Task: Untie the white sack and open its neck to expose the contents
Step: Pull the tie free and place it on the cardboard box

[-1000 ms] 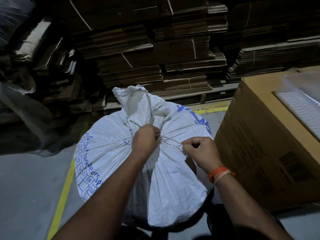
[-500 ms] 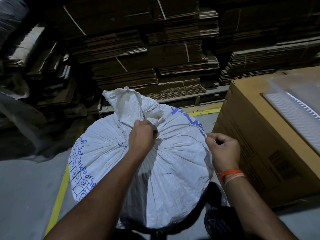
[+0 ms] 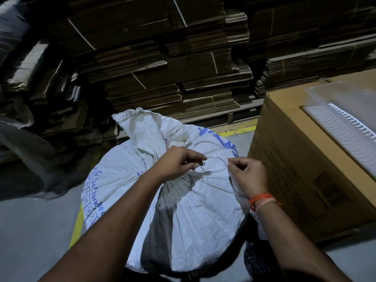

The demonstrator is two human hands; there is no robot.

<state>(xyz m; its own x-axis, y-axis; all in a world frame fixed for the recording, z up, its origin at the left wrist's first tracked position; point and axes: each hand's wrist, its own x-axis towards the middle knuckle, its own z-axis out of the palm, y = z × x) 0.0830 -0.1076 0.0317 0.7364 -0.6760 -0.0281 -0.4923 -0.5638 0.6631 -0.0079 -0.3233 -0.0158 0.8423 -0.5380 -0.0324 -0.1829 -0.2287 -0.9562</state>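
Grey concrete floor (image 3: 30, 231), smooth, w/ a yellow painted line (image 3: 78, 228) running under the sack's left side and another strip (image 3: 238, 131) behind it. Dim storeroom — back wall is stacks of flattened cardboard (image 3: 162, 64), brown, corrugated edges showing, some bundles strapped w/ pale bands. Crumpled clear plastic sheeting (image 3: 18, 139) at far left. Big brown carton (image 3: 301, 165) stands just right of the sack, black print on its side, a ribbed translucent plastic tray (image 3: 341, 123) on top.

White sack (image 3: 193, 210) sits upright on the floor, centre of view, between the person's arms, close beside the carton. Long axis approx vertical, neck up; the loose neck flap (image 3: 146, 129) leans up and away toward the cardboard stacks. Woven plastic fabric, bulging round body, tight pleats radiating from the gathered neck, blue lettering and a blue grid of boxes down the left side.

Thin pale string (image 3: 215, 159) loops off the neck, curving between both hands — slack, not taut. Left hand (image 3: 179, 161) rests on the gathered neck, fingers curled, thumb and forefinger pinching the string. Right hand (image 3: 248, 174) is curled too, fingertips pinching the other end of the string, just beside the neck. Orange thread band (image 3: 262, 200) on the right wrist.
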